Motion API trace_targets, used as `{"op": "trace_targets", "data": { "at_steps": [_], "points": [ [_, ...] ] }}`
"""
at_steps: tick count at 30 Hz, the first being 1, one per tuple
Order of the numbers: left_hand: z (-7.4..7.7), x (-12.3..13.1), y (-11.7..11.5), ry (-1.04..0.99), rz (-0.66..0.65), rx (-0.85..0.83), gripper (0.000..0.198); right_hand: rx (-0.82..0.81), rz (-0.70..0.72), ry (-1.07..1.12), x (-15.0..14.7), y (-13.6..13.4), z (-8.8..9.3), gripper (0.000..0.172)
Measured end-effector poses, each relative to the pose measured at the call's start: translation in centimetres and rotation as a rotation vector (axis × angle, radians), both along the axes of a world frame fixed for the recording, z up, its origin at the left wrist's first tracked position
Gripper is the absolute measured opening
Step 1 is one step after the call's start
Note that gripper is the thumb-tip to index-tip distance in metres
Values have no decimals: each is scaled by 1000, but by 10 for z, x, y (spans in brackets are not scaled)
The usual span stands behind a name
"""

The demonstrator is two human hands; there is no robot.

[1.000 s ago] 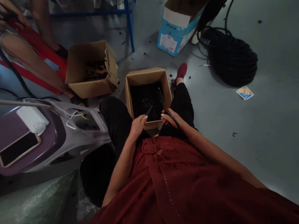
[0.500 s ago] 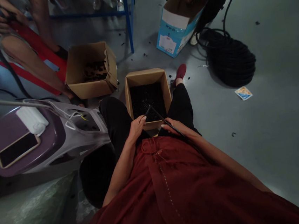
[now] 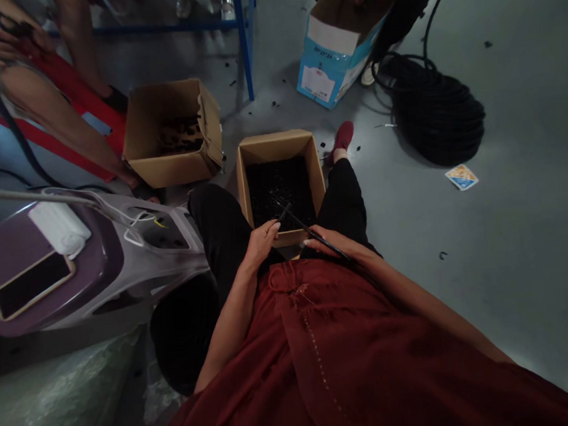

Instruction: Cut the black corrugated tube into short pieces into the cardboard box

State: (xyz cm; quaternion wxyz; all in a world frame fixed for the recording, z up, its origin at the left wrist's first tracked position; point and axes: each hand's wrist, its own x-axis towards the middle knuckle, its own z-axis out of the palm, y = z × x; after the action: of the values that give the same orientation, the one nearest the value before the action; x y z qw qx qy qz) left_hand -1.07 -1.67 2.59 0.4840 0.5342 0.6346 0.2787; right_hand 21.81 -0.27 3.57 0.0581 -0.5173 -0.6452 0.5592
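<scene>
My left hand (image 3: 262,240) is closed, thumb and fingers pinching a short thin black piece (image 3: 284,212) at the near edge of a cardboard box. In my closed right hand (image 3: 331,240) lies a longer thin black strip (image 3: 305,227), slanting from above the box back over the palm toward the wrist. The tips of the two black pieces meet or cross over the box; whether they are joined I cannot tell. Between my legs stands the open cardboard box (image 3: 244,183), holding many small black pieces (image 3: 278,183), too dark to tell apart.
A second cardboard box (image 3: 169,170) stands ahead left, near another person's leg. A blue box (image 3: 319,79) sits ahead right below a co-worker's hands. Right of it lies a coil of black cord (image 3: 438,114). At left, a purple stool (image 3: 102,257) carries a phone (image 3: 34,285).
Both hands stay nearly in place. The tips of the black pieces have dipped slightly and the right-hand strip lies a little lower.
</scene>
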Motion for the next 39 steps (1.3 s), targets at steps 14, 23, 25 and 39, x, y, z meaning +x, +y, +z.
{"op": "trace_targets", "data": {
  "at_steps": [14, 23, 25, 39],
  "points": [
    [6, -2, 0, -32, -136, 16, 36, 32, 52, -22, 1, 4, -10, 49],
    [2, 2, 0, -37, -68, -16, 42, 204, 156, -176, 1, -2, 2, 34],
    [-2, 2, 1, -21, -91, -1, 45, 218, 149, -174, -1, -6, 3, 32],
    [-2, 2, 3, 25, -152, 4, 45, 266, 121, -225, -5, -15, 0, 33]
  ]
}}
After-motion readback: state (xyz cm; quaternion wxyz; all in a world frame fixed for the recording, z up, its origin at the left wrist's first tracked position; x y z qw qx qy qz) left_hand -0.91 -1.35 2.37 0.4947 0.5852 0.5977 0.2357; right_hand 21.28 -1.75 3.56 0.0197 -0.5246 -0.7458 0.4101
